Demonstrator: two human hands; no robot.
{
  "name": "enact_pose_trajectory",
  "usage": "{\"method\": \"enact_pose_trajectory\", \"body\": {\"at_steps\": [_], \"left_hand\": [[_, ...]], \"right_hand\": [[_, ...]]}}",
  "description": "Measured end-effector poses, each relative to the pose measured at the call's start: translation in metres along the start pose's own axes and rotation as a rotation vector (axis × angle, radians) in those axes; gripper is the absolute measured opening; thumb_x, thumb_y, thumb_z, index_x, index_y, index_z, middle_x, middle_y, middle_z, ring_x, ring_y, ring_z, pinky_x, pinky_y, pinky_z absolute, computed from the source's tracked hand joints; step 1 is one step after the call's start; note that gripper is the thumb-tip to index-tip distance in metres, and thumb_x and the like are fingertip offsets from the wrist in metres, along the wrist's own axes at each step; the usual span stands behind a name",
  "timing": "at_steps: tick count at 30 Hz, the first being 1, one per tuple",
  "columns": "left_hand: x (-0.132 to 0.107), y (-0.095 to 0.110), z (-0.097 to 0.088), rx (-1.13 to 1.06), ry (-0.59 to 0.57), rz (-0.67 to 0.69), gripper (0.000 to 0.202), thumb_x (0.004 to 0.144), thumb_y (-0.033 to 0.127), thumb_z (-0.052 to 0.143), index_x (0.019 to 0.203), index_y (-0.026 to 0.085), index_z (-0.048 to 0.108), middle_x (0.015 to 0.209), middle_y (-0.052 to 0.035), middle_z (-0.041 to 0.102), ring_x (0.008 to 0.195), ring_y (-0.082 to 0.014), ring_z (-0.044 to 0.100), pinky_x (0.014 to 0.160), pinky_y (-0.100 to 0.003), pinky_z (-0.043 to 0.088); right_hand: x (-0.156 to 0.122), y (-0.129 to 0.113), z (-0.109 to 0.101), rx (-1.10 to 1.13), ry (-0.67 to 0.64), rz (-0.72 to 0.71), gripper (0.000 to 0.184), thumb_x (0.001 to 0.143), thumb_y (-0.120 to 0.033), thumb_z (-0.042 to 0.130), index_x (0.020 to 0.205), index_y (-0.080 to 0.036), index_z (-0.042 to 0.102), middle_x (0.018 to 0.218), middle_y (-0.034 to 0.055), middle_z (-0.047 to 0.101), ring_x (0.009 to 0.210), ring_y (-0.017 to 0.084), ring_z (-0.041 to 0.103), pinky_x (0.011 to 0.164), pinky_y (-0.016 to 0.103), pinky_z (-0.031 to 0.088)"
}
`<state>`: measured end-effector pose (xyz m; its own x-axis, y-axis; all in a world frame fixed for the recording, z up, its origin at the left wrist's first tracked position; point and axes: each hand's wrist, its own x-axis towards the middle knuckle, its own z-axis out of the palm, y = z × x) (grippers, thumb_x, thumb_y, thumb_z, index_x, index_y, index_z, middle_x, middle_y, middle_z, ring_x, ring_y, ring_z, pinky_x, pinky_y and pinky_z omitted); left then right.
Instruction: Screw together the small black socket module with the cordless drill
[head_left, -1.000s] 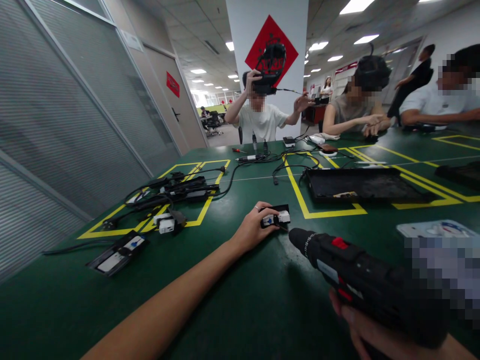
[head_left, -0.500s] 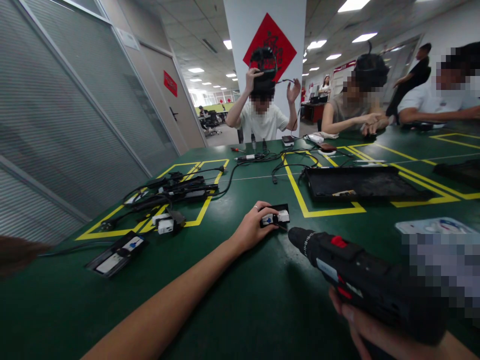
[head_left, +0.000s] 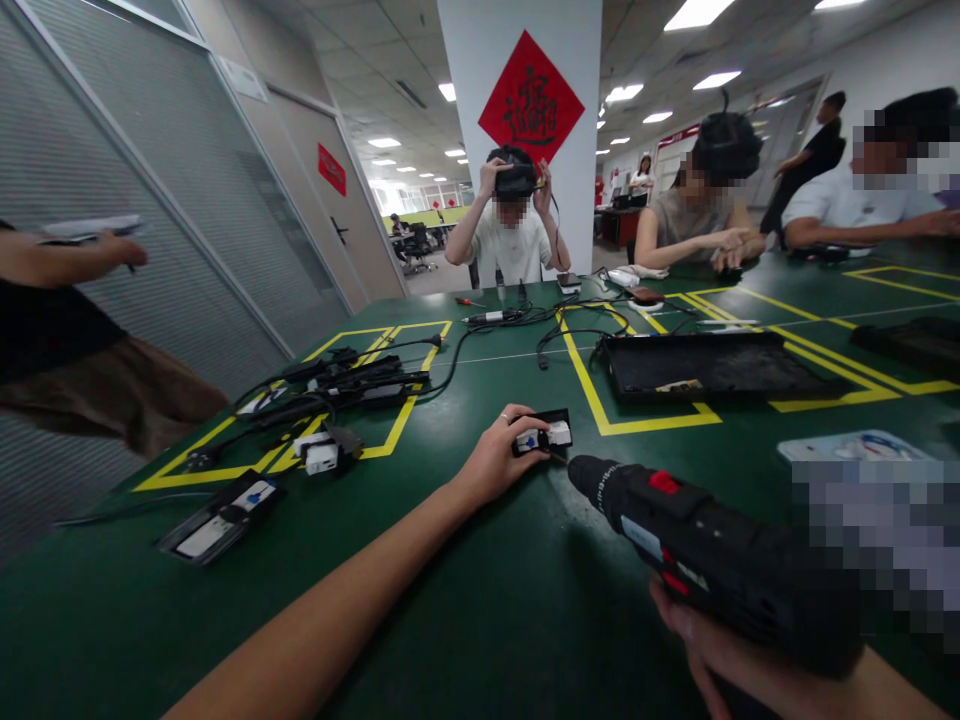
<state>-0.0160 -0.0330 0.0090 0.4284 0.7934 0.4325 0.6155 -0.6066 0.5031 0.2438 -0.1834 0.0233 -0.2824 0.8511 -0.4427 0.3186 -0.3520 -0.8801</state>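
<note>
On the green bench (head_left: 480, 610), the left hand (head_left: 496, 456) presses curled fingers around a small black rectangular casing with white inserts (head_left: 557, 433), and should pin it firmly while the right hand (head_left: 720, 635), its fingers closed around a black-and-red power drill (head_left: 716, 535), lines that tool up squarely.

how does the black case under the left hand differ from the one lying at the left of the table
The held case has the left hand on it; no hand touches the loose case.
The held case lies close to the front end of the drill, while the loose case lies well away from it.
Fingers partly cover the held case; the loose case shows more fully.
Both are black, with white and blue parts showing.
</note>
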Motion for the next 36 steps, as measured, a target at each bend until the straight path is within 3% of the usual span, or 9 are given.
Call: {"method": "enact_pose_trajectory", "body": {"at_steps": [6, 10, 18, 23, 28, 36], "left_hand": [[0.000, -0.001, 0.000, -0.006, -0.004, -0.002, 0.034, 0.075, 0.023, 0.067, 0.108, 0.026, 0.059, 0.117, -0.0052, 0.048, 0.108, -0.0216, 0.052, 0.095, -0.038, 0.044], [0.000, -0.002, 0.001, -0.010, -0.004, 0.003, 0.034, 0.076, 0.022, 0.067, 0.108, 0.026, 0.059, 0.117, -0.0050, 0.048, 0.109, -0.0218, 0.051, 0.096, -0.039, 0.043], [0.000, -0.001, 0.000, -0.024, -0.007, 0.021, 0.033, 0.077, 0.023, 0.066, 0.108, 0.025, 0.058, 0.117, -0.0051, 0.048, 0.110, -0.0209, 0.050, 0.097, -0.038, 0.042], [0.000, -0.002, 0.001, -0.018, -0.004, 0.018, 0.033, 0.077, 0.023, 0.066, 0.109, 0.025, 0.058, 0.118, -0.0050, 0.047, 0.110, -0.0202, 0.050, 0.097, -0.036, 0.042], [0.000, -0.004, 0.002, -0.010, -0.005, 0.022, 0.033, 0.077, 0.022, 0.065, 0.109, 0.026, 0.057, 0.119, -0.0048, 0.047, 0.111, -0.0203, 0.050, 0.097, -0.037, 0.042], [0.000, -0.003, 0.001, -0.009, -0.009, 0.029, 0.032, 0.078, 0.025, 0.065, 0.109, 0.025, 0.057, 0.118, -0.0050, 0.047, 0.112, -0.0204, 0.049, 0.097, -0.037, 0.041]], "right_hand": [[-0.004, -0.009, 0.002, -0.048, 0.020, 0.014, 0.028, 0.080, -0.035, 0.058, 0.101, -0.018, 0.065, 0.041, -0.0061, 0.057, 0.041, 0.015, 0.061, 0.060, 0.030, 0.056], [-0.009, -0.015, -0.002, -0.041, 0.032, -0.054, 0.031, 0.080, -0.033, 0.059, 0.107, -0.017, 0.064, 0.040, -0.0074, 0.057, 0.044, 0.015, 0.062, 0.079, 0.034, 0.055], [-0.007, -0.015, 0.000, -0.013, 0.011, 0.013, 0.021, 0.079, -0.037, 0.061, 0.087, -0.017, 0.065, 0.050, -0.0048, 0.061, 0.039, 0.011, 0.058, 0.050, 0.024, 0.052], [-0.007, -0.017, 0.000, -0.014, -0.003, 0.003, 0.018, 0.078, -0.035, 0.062, 0.083, -0.018, 0.066, 0.046, -0.0051, 0.059, 0.040, 0.011, 0.059, 0.053, 0.024, 0.053], [-0.008, -0.013, -0.002, -0.034, 0.031, 0.011, 0.023, 0.080, -0.034, 0.059, 0.095, -0.018, 0.066, 0.049, -0.0043, 0.062, 0.044, 0.013, 0.062, 0.065, 0.030, 0.056], [-0.009, -0.009, -0.002, -0.024, 0.042, 0.025, 0.027, 0.079, -0.036, 0.060, 0.098, -0.019, 0.067, 0.045, -0.0045, 0.060, 0.047, 0.015, 0.064, 0.066, 0.031, 0.057]]}}
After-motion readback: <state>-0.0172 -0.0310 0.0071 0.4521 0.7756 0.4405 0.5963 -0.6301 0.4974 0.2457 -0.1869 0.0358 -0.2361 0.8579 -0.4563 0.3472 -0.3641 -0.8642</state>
